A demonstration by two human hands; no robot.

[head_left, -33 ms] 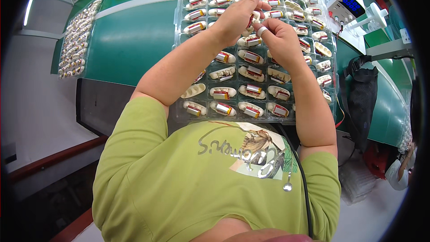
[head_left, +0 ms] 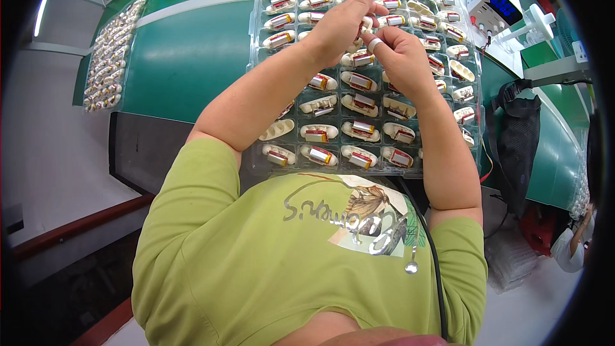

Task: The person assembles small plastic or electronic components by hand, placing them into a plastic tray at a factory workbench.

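My left hand and my right hand meet over the far middle of a clear plastic tray. Between their fingertips is a small white plastic housing with a bit of red in it, mostly covered by the fingers. My left fingers are closed around it. The right thumb, wearing a white band, and its fingers press at the near side of the piece. Beneath, the tray's compartments carry many similar oval white housings, most with a silver battery cell and a red circuit board.
A white power supply with a lit blue display stands at the far right, by a small white fan. Another filled tray lies on the green table to the left. A black bag hangs at the right; another person's arm shows beyond.
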